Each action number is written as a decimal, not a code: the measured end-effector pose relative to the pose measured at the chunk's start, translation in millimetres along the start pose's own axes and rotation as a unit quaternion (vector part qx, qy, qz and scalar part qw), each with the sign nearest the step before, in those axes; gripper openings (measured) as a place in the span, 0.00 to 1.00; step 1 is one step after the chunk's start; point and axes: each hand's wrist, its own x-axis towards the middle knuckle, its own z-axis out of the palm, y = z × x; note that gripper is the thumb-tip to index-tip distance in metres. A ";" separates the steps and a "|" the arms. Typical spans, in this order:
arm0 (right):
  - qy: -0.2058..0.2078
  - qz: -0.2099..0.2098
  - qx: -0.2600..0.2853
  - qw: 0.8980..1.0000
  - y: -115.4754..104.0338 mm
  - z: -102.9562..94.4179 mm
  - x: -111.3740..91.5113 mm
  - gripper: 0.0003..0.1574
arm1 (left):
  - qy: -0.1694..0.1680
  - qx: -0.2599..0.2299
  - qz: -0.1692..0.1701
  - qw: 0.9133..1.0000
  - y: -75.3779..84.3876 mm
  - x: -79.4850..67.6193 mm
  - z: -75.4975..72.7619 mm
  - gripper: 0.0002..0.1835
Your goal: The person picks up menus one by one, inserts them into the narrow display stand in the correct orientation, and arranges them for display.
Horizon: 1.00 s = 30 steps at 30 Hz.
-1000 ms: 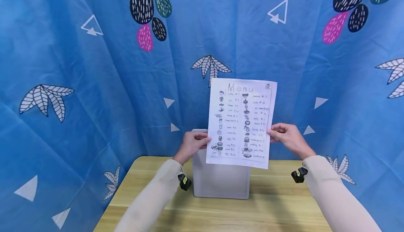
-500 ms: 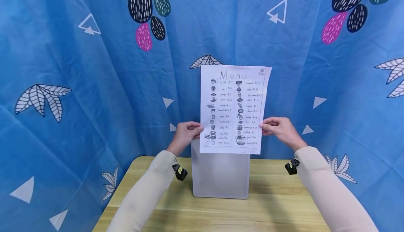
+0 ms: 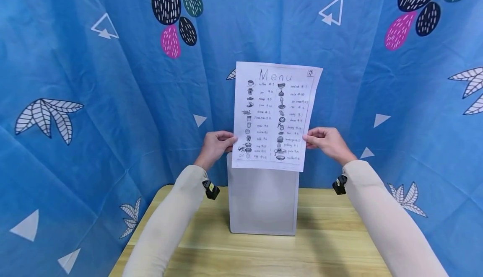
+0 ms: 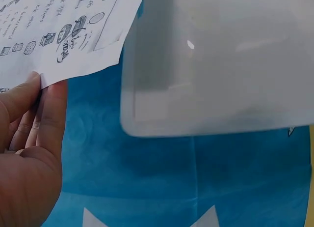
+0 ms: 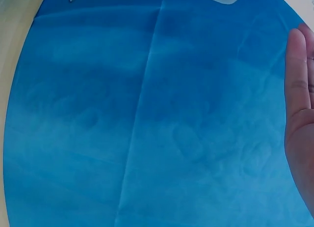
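Note:
A white paper menu point(image 3: 272, 115) with small food drawings and handwritten prices is held up in the air, its face toward the head camera. My left hand point(image 3: 216, 147) pinches its left edge low down, thumb in front; the left wrist view shows the same hand point(image 4: 32, 138) at the paper's border. On the opposite edge, my right hand point(image 3: 329, 143) pinches the sheet at about the same height. Behind the menu stands an upright pale grey board point(image 3: 263, 203), its upper part covered by the paper. Only part of the right hand point(image 5: 300, 99) shows in the right wrist view.
The board's foot is on a light wooden table point(image 3: 234, 256). A blue patterned curtain point(image 3: 124, 113) hangs behind the table and along both sides. Each wrist carries a small black camera, the left camera point(image 3: 210, 189) and the right camera point(image 3: 340, 184).
Both hands have raised the menu and shifted it a little to the left, uncovering more of the grey board. The board itself has stayed in place.

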 end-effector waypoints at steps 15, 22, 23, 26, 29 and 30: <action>0.016 -0.015 0.003 1.000 -21.5 1.8 21.2 0.22 | 0.029 0.015 0.018 0.999 18.9 14.7 -13.7 0.12; 0.025 -0.013 -0.002 1.000 -28.2 2.1 25.1 0.22 | 0.035 0.010 0.026 0.999 24.1 18.5 -16.3 0.12; 0.027 -0.013 -0.002 1.000 -28.7 2.1 25.9 0.22 | 0.037 0.010 0.027 0.999 24.9 19.1 -16.5 0.12; 0.034 -0.015 -0.001 0.999 -30.4 2.0 28.3 0.22 | 0.044 0.011 0.030 0.999 27.4 20.2 -15.8 0.12; 0.042 -0.015 -0.002 0.999 -30.8 1.4 30.0 0.22 | 0.051 0.017 0.030 0.998 29.1 20.3 -14.0 0.12; 0.044 -0.013 -0.002 0.999 -30.9 1.1 30.2 0.21 | 0.053 0.017 0.030 0.998 29.4 20.5 -13.1 0.12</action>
